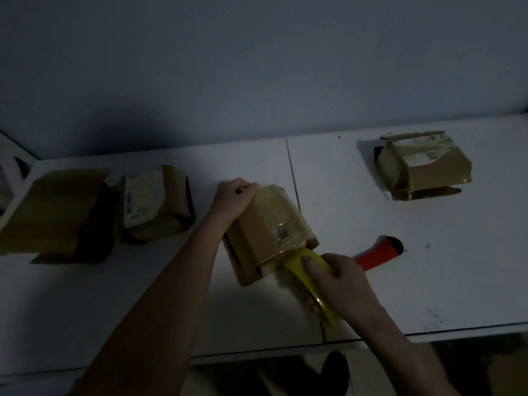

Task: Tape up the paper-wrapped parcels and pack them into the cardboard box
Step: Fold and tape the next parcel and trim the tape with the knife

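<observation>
A brown paper-wrapped parcel (265, 232) lies in the middle of the white table (428, 275), with a shiny strip of clear tape running across its top. My left hand (233, 202) grips the parcel's far left corner. My right hand (343, 284) holds a yellowish tape roll (307, 270) at the parcel's near edge, the tape stretched from the roll onto the paper. A second parcel (155, 202) with a white label sits at the left. A third, taped parcel (423, 164) lies at the far right.
A cardboard box (54, 215) with raised flaps stands at the far left of the table. A red-handled tool (380, 252) lies just right of my right hand. The table's front edge runs close below my forearms, with dark floor under it.
</observation>
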